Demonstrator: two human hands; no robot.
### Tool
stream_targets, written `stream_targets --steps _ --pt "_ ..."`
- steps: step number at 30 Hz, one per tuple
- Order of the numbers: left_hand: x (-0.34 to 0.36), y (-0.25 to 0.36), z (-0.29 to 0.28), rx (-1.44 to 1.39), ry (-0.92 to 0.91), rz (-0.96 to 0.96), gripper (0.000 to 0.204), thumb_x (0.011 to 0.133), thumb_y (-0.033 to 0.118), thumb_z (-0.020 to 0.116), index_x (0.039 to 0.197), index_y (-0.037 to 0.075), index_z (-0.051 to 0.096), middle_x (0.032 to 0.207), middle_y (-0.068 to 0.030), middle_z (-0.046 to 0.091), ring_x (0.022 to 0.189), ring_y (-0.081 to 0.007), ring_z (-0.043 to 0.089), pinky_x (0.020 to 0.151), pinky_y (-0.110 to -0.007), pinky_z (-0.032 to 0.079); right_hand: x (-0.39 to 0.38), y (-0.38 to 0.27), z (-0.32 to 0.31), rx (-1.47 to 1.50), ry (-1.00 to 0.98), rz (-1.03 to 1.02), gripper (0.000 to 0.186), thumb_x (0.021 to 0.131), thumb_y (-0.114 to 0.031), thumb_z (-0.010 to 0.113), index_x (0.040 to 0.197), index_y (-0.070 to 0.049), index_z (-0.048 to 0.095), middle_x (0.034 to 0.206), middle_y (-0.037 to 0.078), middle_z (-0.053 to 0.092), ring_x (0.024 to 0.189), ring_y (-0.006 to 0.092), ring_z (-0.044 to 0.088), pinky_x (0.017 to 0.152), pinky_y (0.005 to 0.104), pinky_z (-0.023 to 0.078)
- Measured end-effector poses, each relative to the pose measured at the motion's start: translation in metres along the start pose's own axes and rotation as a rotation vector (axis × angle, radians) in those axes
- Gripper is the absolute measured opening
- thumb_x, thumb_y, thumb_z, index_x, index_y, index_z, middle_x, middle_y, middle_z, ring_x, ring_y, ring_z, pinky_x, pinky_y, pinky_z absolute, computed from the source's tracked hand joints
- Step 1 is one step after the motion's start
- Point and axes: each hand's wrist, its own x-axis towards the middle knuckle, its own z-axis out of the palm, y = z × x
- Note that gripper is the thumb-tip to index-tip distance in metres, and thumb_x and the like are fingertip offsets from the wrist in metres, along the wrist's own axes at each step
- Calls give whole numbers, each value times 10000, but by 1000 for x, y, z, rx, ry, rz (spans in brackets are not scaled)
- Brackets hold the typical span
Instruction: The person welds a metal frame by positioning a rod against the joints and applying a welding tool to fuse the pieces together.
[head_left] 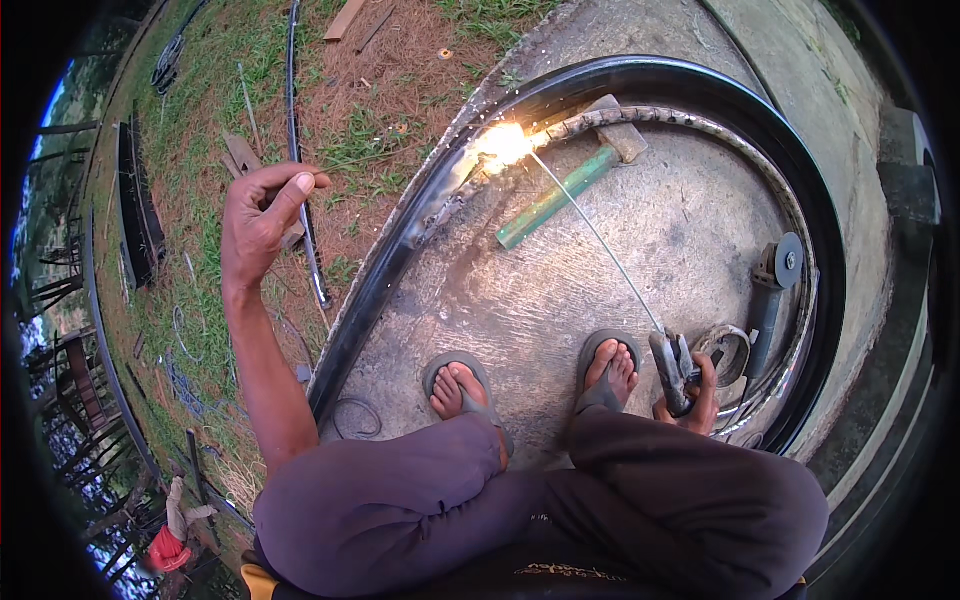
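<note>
My right hand [704,398] grips a welding electrode holder [672,372] at the lower right. From its jaws a long thin welding rod [605,245] slants up to a bright arc [505,146], where sparks fly. The arc burns on the inner side of a bent black metal bar [640,72], beside a ridged curved strip [690,118] that follows the bend. My left hand [262,218] is raised at the left, thumb and finger pinched on a thin wire [372,158] that points toward the arc. Glare hides the joint itself.
Inside the bend lies a hammer with a green handle [560,197], just below the arc. An angle grinder [772,290] rests at the right by the strip. My sandalled feet stand on the concrete [520,320]; grass with scrap wood and a long black tube [293,90] lies left.
</note>
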Motion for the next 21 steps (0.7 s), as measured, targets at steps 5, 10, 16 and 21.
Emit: stream_targets --steps 5,10,16,21 --pt "5 8 8 30 10 -23 237 887 224 618 891 0 694 627 58 489 551 -34 364 496 -228 250 4 4 2 -1 93 -21 645 669 37 553 1285 -102 421 748 106 592 621 125 523 601 246 428" --pt "13 5 20 65 0 79 267 886 261 623 914 6 696 553 99 385 497 -7 288 461 -223 178 5 11 0 -9 41 -48 636 676 28 559 1286 -80 414 759 116 596 634 130 533 611 252 433" --pt "15 3 21 48 -23 41 228 877 213 627 887 -5 694 646 43 512 569 -38 382 510 -229 270 3 9 -3 47 -60 87 720 625 47 607 1299 -87 394 1016 194 577 823 307 658 735 355 497" --pt "14 8 23 67 -25 15 228 874 213 627 874 -6 695 613 51 484 546 -36 356 496 -236 248 6 -3 -6 -3 -69 81 733 637 45 605 1311 -106 363 825 188 623 742 291 659 684 328 491"
